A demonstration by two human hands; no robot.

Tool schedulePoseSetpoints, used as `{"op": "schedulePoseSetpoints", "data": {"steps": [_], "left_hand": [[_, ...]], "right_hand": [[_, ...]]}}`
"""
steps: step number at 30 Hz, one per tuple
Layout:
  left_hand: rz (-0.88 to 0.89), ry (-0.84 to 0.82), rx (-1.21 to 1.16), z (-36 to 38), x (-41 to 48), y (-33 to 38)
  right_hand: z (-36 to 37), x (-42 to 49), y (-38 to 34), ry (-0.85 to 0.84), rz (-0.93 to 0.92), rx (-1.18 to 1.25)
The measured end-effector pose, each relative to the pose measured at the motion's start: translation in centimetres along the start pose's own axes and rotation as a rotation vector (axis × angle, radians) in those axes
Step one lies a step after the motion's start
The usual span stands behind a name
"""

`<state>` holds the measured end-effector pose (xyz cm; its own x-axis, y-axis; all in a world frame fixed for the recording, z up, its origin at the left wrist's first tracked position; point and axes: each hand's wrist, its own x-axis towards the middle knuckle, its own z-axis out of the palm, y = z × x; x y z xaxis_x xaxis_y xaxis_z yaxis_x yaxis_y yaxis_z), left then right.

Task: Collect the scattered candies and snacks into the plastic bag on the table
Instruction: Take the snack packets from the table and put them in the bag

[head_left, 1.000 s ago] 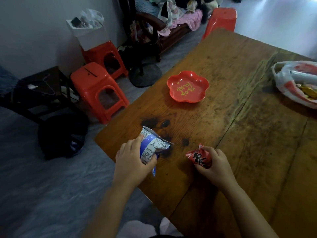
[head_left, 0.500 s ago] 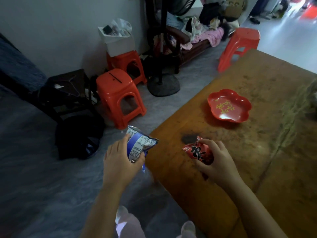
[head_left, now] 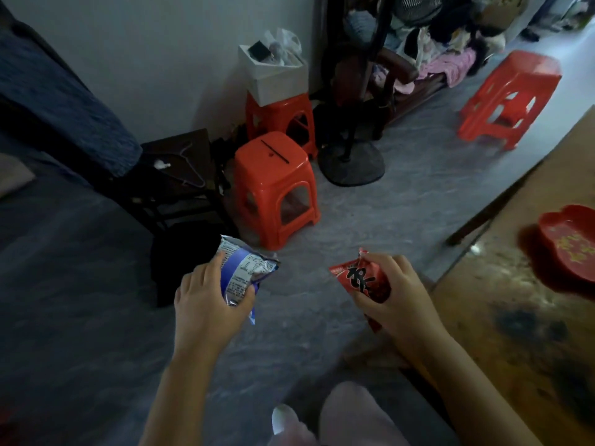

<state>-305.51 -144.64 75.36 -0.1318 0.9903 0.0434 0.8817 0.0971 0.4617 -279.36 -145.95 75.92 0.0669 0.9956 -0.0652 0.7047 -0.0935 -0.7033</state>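
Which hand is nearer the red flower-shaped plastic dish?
Right. Right hand is left of the red flower-shaped plastic dish; left hand is farther left still.

Your left hand (head_left: 206,304) and right hand (head_left: 399,297) are bare, and so are your left forearm (head_left: 180,397) and right forearm (head_left: 457,378), all the way to the bottom edge. Below them you wear pale pink trousers (head_left: 357,416), with a white shoe tip (head_left: 283,420) showing just beside the leg.

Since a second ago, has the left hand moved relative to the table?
Yes. The left hand, gripping the blue packet, was at the table's left edge; now it is further left, off the table, over the floor.
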Motion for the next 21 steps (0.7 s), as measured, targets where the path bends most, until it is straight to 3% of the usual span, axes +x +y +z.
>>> {"op": "schedulePoseSetpoints", "data": {"steps": [9, 21], "left_hand": [[0.14, -0.008, -0.028, 3.4, 13.7, 2.5], [0.553, -0.212, -0.083, 10.3, 35.2, 21.0]], "right_hand": [[1.2, 12.8, 1.8, 0.114, 0.117, 0.008], [-8.6, 27.6, 7.9, 0.416, 0.38, 0.027]]}}
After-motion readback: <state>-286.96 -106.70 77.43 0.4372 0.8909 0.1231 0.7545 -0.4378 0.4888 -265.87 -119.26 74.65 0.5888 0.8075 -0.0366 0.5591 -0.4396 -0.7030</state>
